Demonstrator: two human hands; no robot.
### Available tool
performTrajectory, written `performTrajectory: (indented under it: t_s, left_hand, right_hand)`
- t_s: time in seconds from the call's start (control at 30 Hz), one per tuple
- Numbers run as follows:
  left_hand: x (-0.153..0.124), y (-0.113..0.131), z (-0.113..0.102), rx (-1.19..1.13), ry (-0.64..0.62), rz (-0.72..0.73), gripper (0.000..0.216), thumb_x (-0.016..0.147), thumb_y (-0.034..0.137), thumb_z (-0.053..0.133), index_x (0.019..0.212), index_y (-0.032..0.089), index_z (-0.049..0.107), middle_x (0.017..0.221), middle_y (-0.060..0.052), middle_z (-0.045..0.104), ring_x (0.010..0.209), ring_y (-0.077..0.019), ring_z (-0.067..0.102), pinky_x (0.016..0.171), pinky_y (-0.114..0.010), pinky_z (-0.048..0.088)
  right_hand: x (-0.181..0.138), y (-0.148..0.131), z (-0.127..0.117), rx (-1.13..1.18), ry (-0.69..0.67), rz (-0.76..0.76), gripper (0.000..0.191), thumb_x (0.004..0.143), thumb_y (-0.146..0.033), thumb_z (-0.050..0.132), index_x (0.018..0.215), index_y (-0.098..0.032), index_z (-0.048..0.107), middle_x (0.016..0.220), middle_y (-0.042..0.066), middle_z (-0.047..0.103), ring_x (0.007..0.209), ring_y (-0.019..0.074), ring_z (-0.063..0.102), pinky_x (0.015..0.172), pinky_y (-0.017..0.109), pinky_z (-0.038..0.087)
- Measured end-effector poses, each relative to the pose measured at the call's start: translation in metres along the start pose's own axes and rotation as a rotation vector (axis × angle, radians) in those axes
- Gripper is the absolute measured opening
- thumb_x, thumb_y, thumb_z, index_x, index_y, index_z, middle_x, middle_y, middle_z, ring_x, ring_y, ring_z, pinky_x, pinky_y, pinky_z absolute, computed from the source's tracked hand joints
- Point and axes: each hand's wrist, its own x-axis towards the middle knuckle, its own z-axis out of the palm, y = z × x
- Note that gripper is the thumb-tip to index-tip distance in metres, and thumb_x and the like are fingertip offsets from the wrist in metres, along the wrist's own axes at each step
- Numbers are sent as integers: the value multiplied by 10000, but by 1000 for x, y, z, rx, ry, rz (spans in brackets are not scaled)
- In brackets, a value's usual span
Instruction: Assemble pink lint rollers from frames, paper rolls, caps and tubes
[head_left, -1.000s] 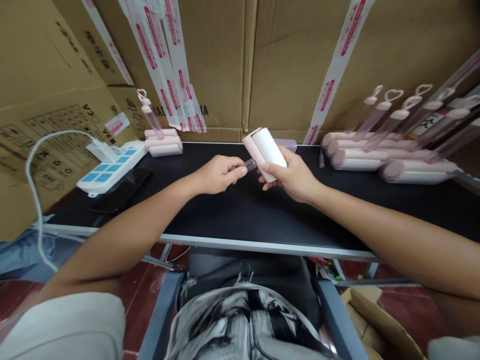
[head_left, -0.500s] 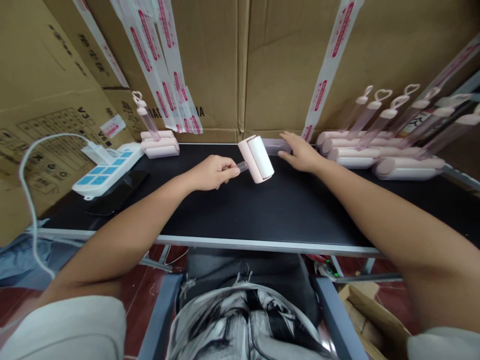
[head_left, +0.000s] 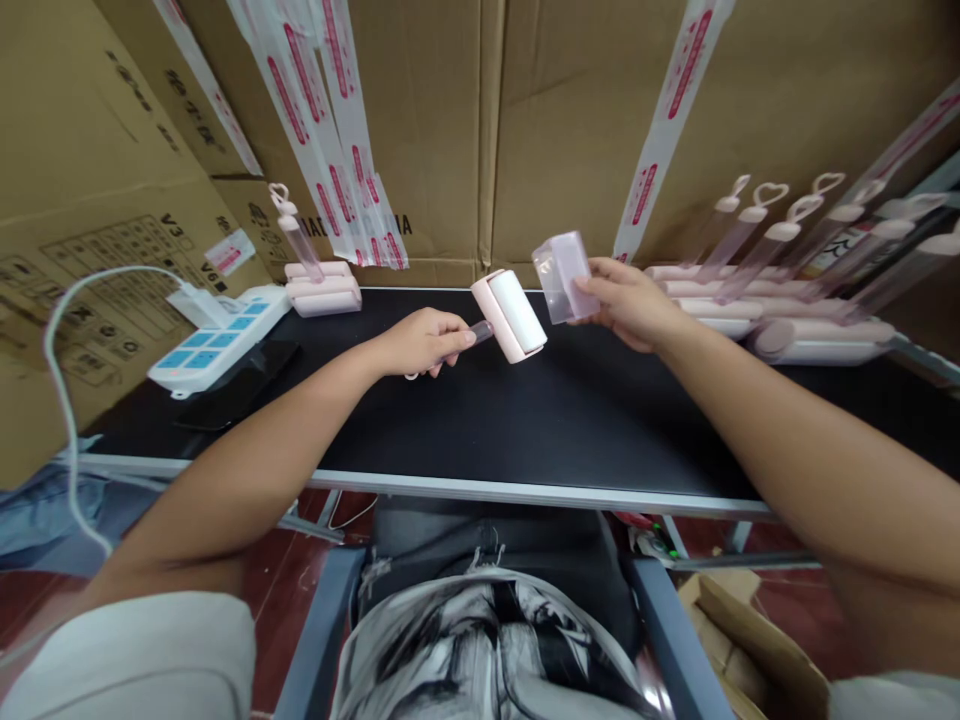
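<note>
Soft light | upper right dim | clear case (head_left: 561, 278) glinting | edges stretched

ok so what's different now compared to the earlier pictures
The right hand let go of the pink-and-white roller, reached to the back of the table and has picked up the translucent case. The left hand still grips the roller's handle; the power strip stayed put.

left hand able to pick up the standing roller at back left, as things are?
Probably not as is: the left hand is closed around the handle of another roller. Reach itself looks fine; nothing visible blocks the gap to the standing roller.
</note>
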Motion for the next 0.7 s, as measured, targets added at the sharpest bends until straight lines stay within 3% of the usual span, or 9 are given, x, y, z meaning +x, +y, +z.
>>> performTrajectory:
  t_s: [0.1,0.33,0.7]
  left_hand:
    - [1,-4,-3,-41,5,30,340,1029,454,628,831,177,638,694,-15,674,463,-85,585,425,-173,406]
    - [1,-4,-4,-71,-6,86,362,1012,469,656,817,165,634,727,-22,674,474,-82,588,435,-183,404]
    - [0,-3,-5,-79,-42,109,403,999,496,677,777,162,634,685,-19,661,470,-79,579,456,-182,413]
  right_hand:
    - [-15,-22,7,236,-92,9,451,825,-504,851,1207,-315,705,1201,63,783,941,283,757,742,471,687]
    - [-23,-34,14,128,-131,-35,455,765,-515,912,1122,-296,731,942,27,755,875,285,724,734,447,632]
    - [-29,-35,25,159,-219,-40,598,761,-585,935,1228,-269,738,973,35,792,829,258,724,639,365,579]
